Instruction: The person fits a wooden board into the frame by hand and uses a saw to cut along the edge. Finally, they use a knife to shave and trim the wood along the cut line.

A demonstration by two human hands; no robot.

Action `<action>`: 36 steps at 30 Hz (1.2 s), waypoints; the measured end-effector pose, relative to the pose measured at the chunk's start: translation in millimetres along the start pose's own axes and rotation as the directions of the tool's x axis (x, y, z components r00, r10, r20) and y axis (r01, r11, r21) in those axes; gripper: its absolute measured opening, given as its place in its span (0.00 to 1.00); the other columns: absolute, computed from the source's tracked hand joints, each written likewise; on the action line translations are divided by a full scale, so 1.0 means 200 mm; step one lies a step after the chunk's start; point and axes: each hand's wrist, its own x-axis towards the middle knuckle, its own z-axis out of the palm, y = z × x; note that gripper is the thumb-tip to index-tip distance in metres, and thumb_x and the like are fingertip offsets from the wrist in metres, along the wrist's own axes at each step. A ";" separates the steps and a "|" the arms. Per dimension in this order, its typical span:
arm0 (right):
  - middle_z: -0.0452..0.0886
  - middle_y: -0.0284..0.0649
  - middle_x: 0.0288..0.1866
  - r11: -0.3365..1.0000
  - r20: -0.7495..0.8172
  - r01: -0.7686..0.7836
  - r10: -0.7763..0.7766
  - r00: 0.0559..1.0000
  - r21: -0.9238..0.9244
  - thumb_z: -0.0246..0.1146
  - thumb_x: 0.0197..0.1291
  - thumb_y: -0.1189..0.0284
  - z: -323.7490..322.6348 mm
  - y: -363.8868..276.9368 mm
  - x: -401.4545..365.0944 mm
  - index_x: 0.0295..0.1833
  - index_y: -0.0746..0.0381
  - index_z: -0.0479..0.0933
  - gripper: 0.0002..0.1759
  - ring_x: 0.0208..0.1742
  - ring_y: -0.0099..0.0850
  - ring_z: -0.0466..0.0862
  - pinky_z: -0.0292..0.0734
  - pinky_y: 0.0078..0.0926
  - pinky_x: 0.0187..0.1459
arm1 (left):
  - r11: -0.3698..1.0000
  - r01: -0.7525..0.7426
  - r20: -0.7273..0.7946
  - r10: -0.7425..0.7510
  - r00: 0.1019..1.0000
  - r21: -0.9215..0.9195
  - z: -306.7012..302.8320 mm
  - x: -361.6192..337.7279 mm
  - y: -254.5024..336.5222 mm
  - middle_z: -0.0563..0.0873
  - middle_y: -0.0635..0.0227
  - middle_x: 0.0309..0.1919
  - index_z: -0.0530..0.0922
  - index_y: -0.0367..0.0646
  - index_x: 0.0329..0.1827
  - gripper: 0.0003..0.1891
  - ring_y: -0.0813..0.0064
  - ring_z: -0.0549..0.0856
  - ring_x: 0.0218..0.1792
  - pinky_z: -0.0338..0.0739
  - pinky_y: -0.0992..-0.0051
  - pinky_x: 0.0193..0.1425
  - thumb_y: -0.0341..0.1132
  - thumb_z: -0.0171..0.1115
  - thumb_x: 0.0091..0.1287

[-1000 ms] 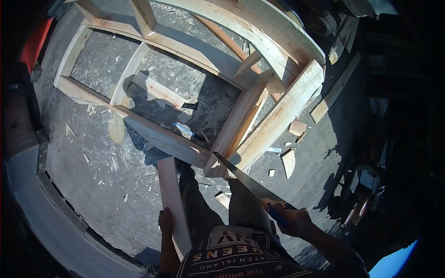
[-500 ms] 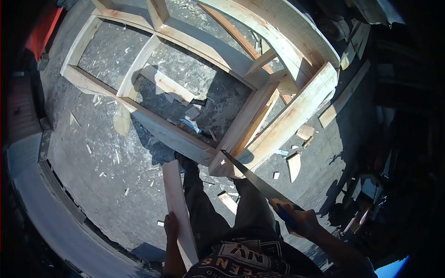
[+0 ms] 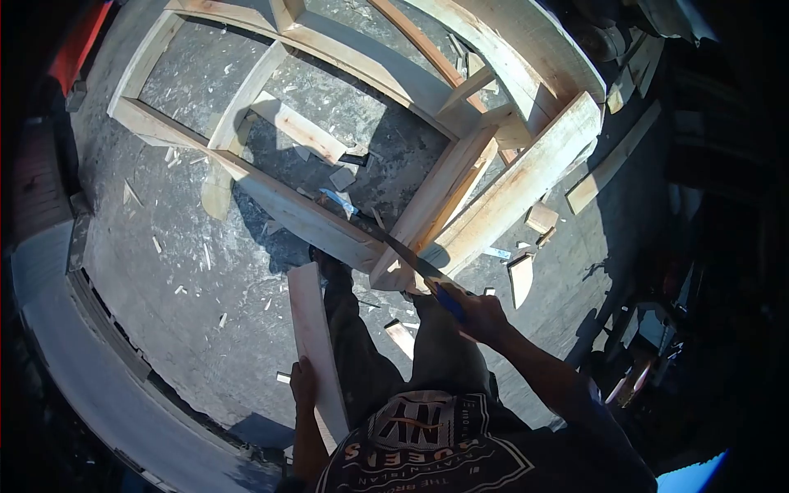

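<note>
In my right hand (image 3: 481, 316) is the blue handle of a handsaw (image 3: 419, 264). The saw's blade slants up and left, overlapping the near corner of a large wooden frame (image 3: 308, 215) in this view. My left hand (image 3: 304, 383) is closed around the edge of a pale wooden board (image 3: 312, 337), held upright along my left leg. The board's upper end reaches close to my shoe, just below the frame's front rail. Fingers of the left hand are partly hidden behind the board.
Inside the frame lie a loose plank (image 3: 297, 127) and a blue-handled tool (image 3: 339, 201) on the concrete floor. Wood offcuts (image 3: 521, 279) are scattered to the right. A long board (image 3: 612, 160) lies farther right. A curb (image 3: 107, 329) runs along the left.
My right hand has moved up and left with the handsaw, bringing the blade farther over the frame's corner. The left hand still grips the board, which has shifted slightly upward in view.
</note>
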 end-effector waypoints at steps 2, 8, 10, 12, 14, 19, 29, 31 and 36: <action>0.84 0.44 0.29 0.999 0.079 -0.034 0.033 0.996 0.016 0.70 0.47 0.66 -0.14 -0.06 -0.13 0.72 0.52 0.62 0.44 0.27 0.44 0.86 0.82 0.41 0.28 | 1.000 0.003 0.017 -0.002 1.000 -0.010 -0.01 0.05 0.00 0.83 0.41 0.44 0.76 0.31 0.47 0.30 0.43 0.82 0.47 0.74 0.55 0.52 0.55 0.43 0.74; 0.86 0.43 0.34 0.999 -0.042 -0.005 0.003 0.999 -0.032 0.70 0.47 0.68 -0.35 -0.10 -0.45 0.68 0.50 0.68 0.38 0.27 0.40 0.87 0.82 0.34 0.25 | 0.999 0.018 -0.010 -0.018 1.000 -0.027 0.03 0.08 -0.02 0.83 0.41 0.45 0.77 0.31 0.49 0.30 0.42 0.81 0.49 0.74 0.55 0.53 0.56 0.44 0.73; 0.85 0.44 0.33 0.999 0.029 -0.034 0.034 0.999 0.013 0.71 0.47 0.66 -0.04 0.05 -0.11 0.70 0.49 0.63 0.42 0.29 0.44 0.87 0.82 0.39 0.27 | 1.000 0.027 -0.001 -0.027 1.000 0.015 0.02 0.06 -0.07 0.83 0.40 0.45 0.77 0.32 0.49 0.30 0.42 0.81 0.50 0.73 0.55 0.54 0.56 0.44 0.73; 0.85 0.45 0.35 1.000 0.078 -0.013 0.014 0.997 -0.003 0.71 0.47 0.65 0.03 0.06 0.03 0.72 0.49 0.59 0.45 0.30 0.46 0.87 0.82 0.42 0.30 | 0.999 0.018 -0.009 -0.017 1.000 0.030 0.01 0.07 -0.09 0.83 0.41 0.45 0.77 0.32 0.49 0.31 0.43 0.81 0.50 0.73 0.56 0.55 0.57 0.44 0.72; 0.85 0.46 0.37 0.993 0.072 -0.118 0.118 0.990 -0.008 0.71 0.47 0.64 -0.09 -0.06 -0.12 0.71 0.49 0.62 0.43 0.30 0.45 0.87 0.83 0.44 0.31 | 1.000 0.022 0.019 -0.022 1.000 -0.001 -0.02 0.07 -0.09 0.83 0.41 0.44 0.77 0.32 0.48 0.31 0.44 0.82 0.49 0.73 0.57 0.54 0.57 0.44 0.72; 0.85 0.42 0.30 0.998 0.001 -0.057 0.057 0.998 0.030 0.69 0.48 0.64 -0.41 -0.19 -0.46 0.67 0.51 0.68 0.37 0.27 0.40 0.87 0.83 0.37 0.27 | 0.976 0.049 0.031 -0.043 0.999 -0.213 0.01 0.17 -0.22 0.83 0.43 0.42 0.77 0.31 0.47 0.31 0.49 0.83 0.47 0.74 0.59 0.52 0.56 0.44 0.73; 0.86 0.43 0.38 0.997 0.068 -0.076 0.078 0.995 -0.032 0.67 0.52 0.62 -0.53 -0.22 -0.61 0.69 0.48 0.65 0.37 0.29 0.41 0.88 0.84 0.38 0.27 | 0.972 0.003 -0.032 -0.011 0.999 -0.235 0.02 0.09 -0.11 0.84 0.47 0.39 0.78 0.30 0.45 0.30 0.55 0.84 0.40 0.77 0.59 0.46 0.55 0.44 0.74; 0.86 0.43 0.38 0.999 0.030 -0.051 0.050 0.998 0.017 0.67 0.52 0.63 -0.44 -0.16 -0.51 0.69 0.48 0.65 0.37 0.29 0.42 0.87 0.84 0.38 0.28 | 0.970 0.025 -0.041 -0.036 0.999 -0.240 0.07 0.10 -0.20 0.84 0.47 0.39 0.77 0.29 0.46 0.30 0.56 0.84 0.40 0.77 0.60 0.46 0.55 0.44 0.74; 0.85 0.47 0.33 0.997 0.029 -0.069 0.068 0.997 0.027 0.64 0.55 0.65 0.05 0.00 0.08 0.70 0.48 0.64 0.35 0.31 0.49 0.86 0.82 0.48 0.34 | 1.000 0.004 -0.057 -0.004 0.998 0.007 0.11 0.06 -0.16 0.83 0.39 0.44 0.77 0.30 0.49 0.31 0.42 0.82 0.48 0.74 0.53 0.53 0.56 0.44 0.73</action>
